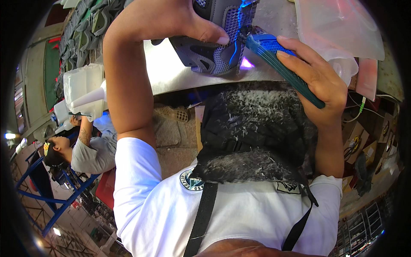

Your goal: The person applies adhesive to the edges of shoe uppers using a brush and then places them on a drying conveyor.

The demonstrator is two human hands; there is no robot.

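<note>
My left hand point(171, 19) is closed on a grey and dark mesh shoe upper point(214, 47), with the thumb pressed flat on its side. A bright blue glowing line runs along the upper's edge, over the metal worktop point(169, 68). In my right hand point(319, 77) is a brush with a teal ribbed handle point(287, 73), fingers wrapped round it. The brush's dark tip meets the upper's edge near the glowing line. Beside the handle is a blue ribbed piece point(269, 42); whether it belongs to the brush I cannot tell.
Several grey shoe uppers point(85, 32) are lined up at the far left. A translucent plastic container point(81, 81) is by my left forearm, and translucent sheets point(342, 28) lie at the far right. A black apron point(257, 137) with pale fibres hangs below the worktop. Another person point(92, 152) works at left.
</note>
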